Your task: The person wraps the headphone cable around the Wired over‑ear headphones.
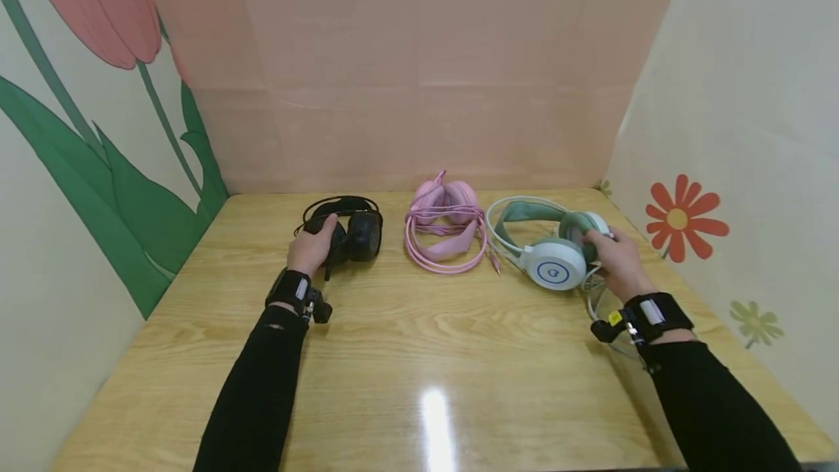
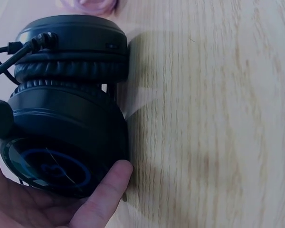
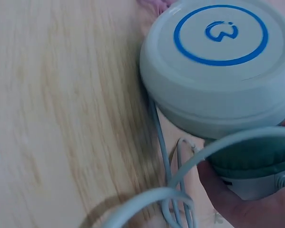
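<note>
Black headphones [image 1: 363, 235] lie at the left of the table, and my left hand [image 1: 312, 245] grips their left ear cup. In the left wrist view, a finger [image 2: 104, 197] lies along the edge of that cup, which bears a blue ring. At the right, my right hand [image 1: 619, 261] holds the right ear cup of white and green headphones [image 1: 553, 265]. The right wrist view shows the thumb and fingers around the green cushion [image 3: 251, 159]; the other cup, ringed in blue, faces the camera. Pink headphones [image 1: 459, 199] lie between the two pairs, untouched.
The wooden table [image 1: 393, 341] meets a pink back panel [image 1: 419, 93] and side walls with flower prints. A pink cable [image 1: 448, 266] is coiled round the pink pair. The white pair's loose cable [image 3: 164, 142] trails under my right wrist.
</note>
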Tool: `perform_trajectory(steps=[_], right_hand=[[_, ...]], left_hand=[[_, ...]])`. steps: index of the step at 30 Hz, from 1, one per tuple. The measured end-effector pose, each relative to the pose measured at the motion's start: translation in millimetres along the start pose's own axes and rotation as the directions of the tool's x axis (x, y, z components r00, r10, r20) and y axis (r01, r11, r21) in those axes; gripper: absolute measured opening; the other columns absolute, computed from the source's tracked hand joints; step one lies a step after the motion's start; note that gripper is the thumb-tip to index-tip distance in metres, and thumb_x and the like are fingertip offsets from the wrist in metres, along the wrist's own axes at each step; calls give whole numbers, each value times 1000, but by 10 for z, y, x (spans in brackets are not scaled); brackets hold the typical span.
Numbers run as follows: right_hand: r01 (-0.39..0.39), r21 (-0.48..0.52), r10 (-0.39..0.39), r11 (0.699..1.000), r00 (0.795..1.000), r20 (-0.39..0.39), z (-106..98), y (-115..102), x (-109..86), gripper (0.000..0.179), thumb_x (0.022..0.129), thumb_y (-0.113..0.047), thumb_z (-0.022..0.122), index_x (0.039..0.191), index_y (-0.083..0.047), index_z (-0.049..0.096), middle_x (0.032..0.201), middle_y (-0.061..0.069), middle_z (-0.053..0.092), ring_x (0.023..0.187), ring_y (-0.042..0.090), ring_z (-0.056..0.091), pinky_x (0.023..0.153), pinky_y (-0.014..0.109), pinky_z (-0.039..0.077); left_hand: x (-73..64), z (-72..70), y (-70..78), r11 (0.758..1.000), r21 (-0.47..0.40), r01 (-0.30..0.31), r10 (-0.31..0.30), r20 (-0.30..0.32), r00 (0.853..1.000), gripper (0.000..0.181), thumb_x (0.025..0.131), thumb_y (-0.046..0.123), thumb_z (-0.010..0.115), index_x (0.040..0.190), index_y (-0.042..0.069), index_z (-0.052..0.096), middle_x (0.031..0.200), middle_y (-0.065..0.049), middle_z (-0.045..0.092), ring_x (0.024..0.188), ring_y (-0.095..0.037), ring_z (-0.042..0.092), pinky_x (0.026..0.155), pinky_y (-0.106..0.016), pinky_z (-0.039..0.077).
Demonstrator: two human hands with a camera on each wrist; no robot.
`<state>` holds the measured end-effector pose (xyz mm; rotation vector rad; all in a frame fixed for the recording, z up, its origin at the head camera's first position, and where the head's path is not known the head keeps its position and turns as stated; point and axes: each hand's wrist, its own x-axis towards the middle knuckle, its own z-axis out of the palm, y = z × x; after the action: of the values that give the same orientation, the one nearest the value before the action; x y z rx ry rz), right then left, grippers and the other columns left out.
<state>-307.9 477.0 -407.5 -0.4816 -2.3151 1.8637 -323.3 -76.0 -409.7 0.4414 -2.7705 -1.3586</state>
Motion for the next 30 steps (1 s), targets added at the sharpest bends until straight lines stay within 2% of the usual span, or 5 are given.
perform_trajectory(steps=[5,13,21,26,30], right_hand=[[18,72,-16,997,999,-32,0,-59,-91,63,90,-29,61,147,-18,34,138,11,34,116,22,39,94,38,40],[88,234,-69,968,994,-86,-53,-61,-178,49,89,-22,65,136,-19,49,125,3,43,108,18,43,78,30,48],[162,325,-166,932,986,-16,42,-153,-301,49,89,-15,65,136,-16,50,132,4,40,118,22,41,89,36,46],[209,350,-244,913,968,56,212,-288,-405,48,89,-11,63,136,-14,50,133,6,39,118,24,42,84,30,50],[248,365,-305,897,947,105,349,-420,-530,49,89,-8,63,136,-10,49,132,9,39,118,25,41,84,29,50]], left_hand=[[-10,9,22,1000,15,12,-12,20,1000,109,79,82,28,133,-11,45,134,-30,46,119,-42,49,97,-49,39],[-11,6,38,999,42,15,-17,39,999,110,79,83,27,135,-11,42,136,-31,44,123,-43,45,101,-50,36],[-69,13,96,997,74,14,-17,40,999,104,85,78,25,133,-12,44,132,-31,48,116,-42,51,98,-48,39],[-178,12,225,995,90,36,-30,-67,997,92,92,64,30,142,-13,23,143,-32,30,128,-46,34,100,-55,34],[-287,54,361,987,160,-22,51,-177,983,88,94,53,38,147,-8,3,147,-31,15,133,-46,22,98,-57,34]])
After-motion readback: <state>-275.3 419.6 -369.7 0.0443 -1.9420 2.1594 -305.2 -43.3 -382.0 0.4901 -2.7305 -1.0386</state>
